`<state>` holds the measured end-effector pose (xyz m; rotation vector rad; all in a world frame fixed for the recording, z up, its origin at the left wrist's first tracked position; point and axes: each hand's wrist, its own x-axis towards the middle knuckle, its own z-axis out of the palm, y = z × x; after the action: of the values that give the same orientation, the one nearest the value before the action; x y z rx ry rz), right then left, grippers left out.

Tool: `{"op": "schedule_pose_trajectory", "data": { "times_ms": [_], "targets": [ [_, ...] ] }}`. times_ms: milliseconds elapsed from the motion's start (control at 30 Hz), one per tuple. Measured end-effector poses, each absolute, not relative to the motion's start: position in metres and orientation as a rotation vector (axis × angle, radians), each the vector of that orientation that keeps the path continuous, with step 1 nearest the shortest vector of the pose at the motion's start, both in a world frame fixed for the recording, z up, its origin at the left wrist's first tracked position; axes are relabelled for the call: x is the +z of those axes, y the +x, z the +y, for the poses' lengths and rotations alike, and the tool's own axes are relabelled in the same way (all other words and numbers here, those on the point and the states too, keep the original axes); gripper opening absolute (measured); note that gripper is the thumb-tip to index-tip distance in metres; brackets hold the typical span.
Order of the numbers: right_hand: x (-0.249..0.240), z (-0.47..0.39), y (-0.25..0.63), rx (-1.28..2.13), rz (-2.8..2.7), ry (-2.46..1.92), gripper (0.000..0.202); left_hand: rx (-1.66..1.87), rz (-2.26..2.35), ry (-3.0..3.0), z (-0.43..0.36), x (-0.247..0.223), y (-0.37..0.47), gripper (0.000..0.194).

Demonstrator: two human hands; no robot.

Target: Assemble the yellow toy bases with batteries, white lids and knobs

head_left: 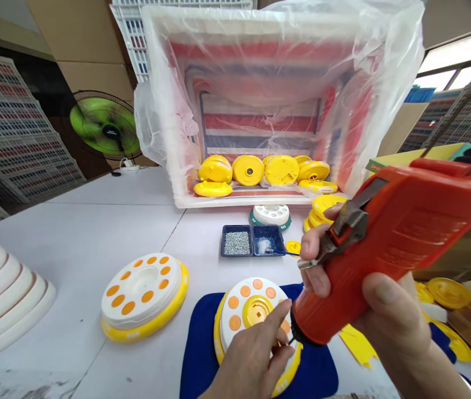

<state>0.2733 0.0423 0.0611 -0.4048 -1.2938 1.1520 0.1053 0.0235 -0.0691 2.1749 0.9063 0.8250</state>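
Note:
My right hand (397, 316) grips a red electric screwdriver (393, 244), its fingers at the metal lever and its black nose pointing down and left. The thin bit reaches the fingertips of my left hand (252, 354). Thumb and fingers there are pinched together, the index finger stretched out above; what they hold is too small to make out. Beneath my left hand lies a round white and yellow disc (227, 338) with orange dots and a yellow hub (257, 313) in its middle. It rests on a dark blue mat (198, 343).
Left of the mat sits a similar disc (142, 291); stacked white discs (3, 305) stand farther left. Beyond are a tray of small metal pieces (237, 244), a tray of white paste (269, 244) and a plastic-lined crate (177, 188) holding yellow discs. A green fan (102, 124) stands behind.

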Motion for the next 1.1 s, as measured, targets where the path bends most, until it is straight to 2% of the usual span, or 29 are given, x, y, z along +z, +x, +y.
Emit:
{"op": "schedule_pose_trajectory", "data": {
  "times_ms": [133,300,400,633,700,833,967,1100],
  "targets": [
    [0.057,0.043,0.276,1.173,-1.296,-0.387,0.037,0.873,0.880,2.172,0.025,-0.068,0.109,0.067],
    [0.053,0.042,0.281,1.228,-1.316,-0.375,0.047,0.783,0.910,2.130,0.026,-0.057,0.115,0.053],
    [0.052,0.042,0.284,1.254,-1.323,-0.391,0.046,0.784,0.907,2.102,0.026,-0.053,0.119,0.051],
    [0.057,0.043,0.284,1.192,-1.300,-0.423,0.046,1.009,1.020,2.252,0.024,-0.065,0.118,0.062],
    [0.059,0.043,0.284,1.180,-1.303,-0.423,0.043,1.022,1.075,2.297,0.023,-0.066,0.118,0.049],
    [0.061,0.044,0.284,1.169,-1.353,-0.422,0.038,1.052,0.992,2.323,0.024,-0.065,0.124,0.010],
    [0.060,0.044,0.288,1.193,-1.377,-0.449,0.041,1.108,0.980,2.358,0.024,-0.063,0.130,0.016],
    [0.059,0.043,0.291,1.179,-1.420,-0.581,0.028,1.121,0.976,2.354,0.024,-0.062,0.133,0.012]
  ]
}}
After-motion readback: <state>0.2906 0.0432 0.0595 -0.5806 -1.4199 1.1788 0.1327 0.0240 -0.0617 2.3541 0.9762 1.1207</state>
